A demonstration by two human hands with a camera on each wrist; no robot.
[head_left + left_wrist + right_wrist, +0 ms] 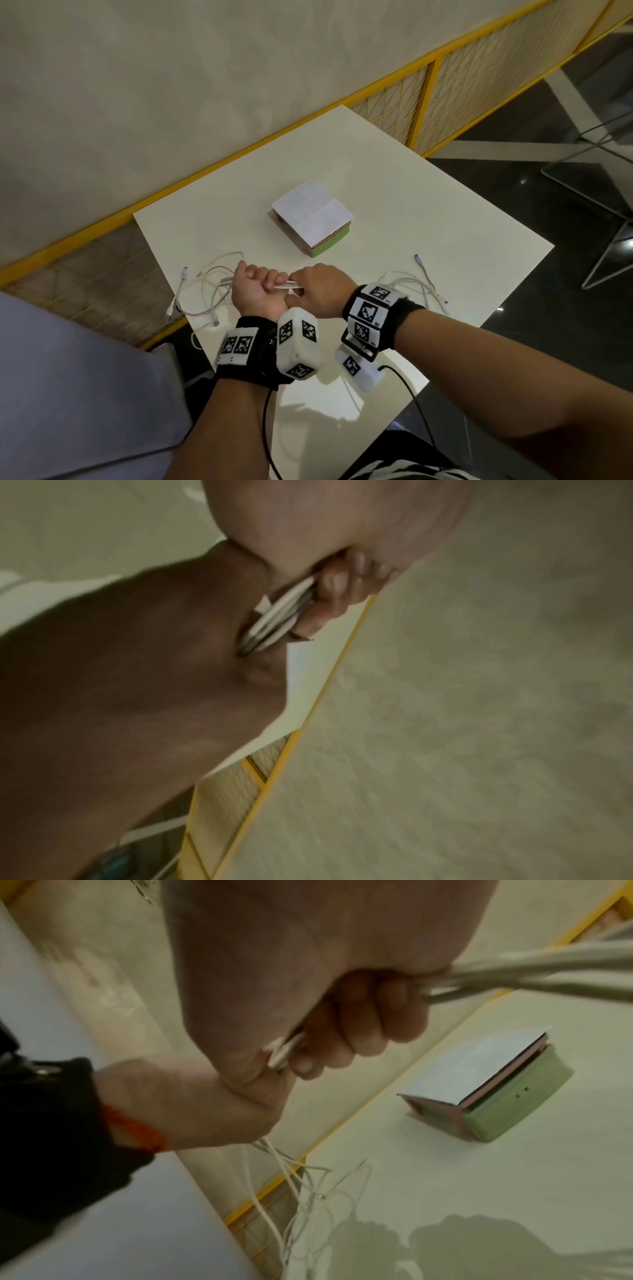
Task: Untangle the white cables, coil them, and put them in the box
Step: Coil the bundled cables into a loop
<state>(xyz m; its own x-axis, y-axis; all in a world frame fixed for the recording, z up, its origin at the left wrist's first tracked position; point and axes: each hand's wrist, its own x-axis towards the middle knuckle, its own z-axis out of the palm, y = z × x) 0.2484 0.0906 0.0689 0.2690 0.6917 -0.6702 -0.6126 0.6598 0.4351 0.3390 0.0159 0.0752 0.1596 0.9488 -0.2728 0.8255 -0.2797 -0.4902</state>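
Both hands meet just above the near half of the white table [394, 205]. My left hand [260, 286] is a palm-up fist gripping a bunch of white cable strands [287, 284]. My right hand [320, 287] grips the same strands from the right, knuckles up. The left wrist view shows curled left fingers [334, 588] around the strands [279, 615], against the back of the right hand [137, 674]. Seen from the right wrist, right fingers [356, 1031] clamp the cables [548, 961]. A loose tangle [212, 291] trails left. The box [313, 222], green with a white lid, sits beyond the hands.
A second heap of white cable [418, 287] lies near the table's right edge, one plug [417, 258] pointing away. A yellow-framed mesh barrier [428, 78] and a pale wall run behind the table. Dark floor and chair legs [609, 246] are to the right.
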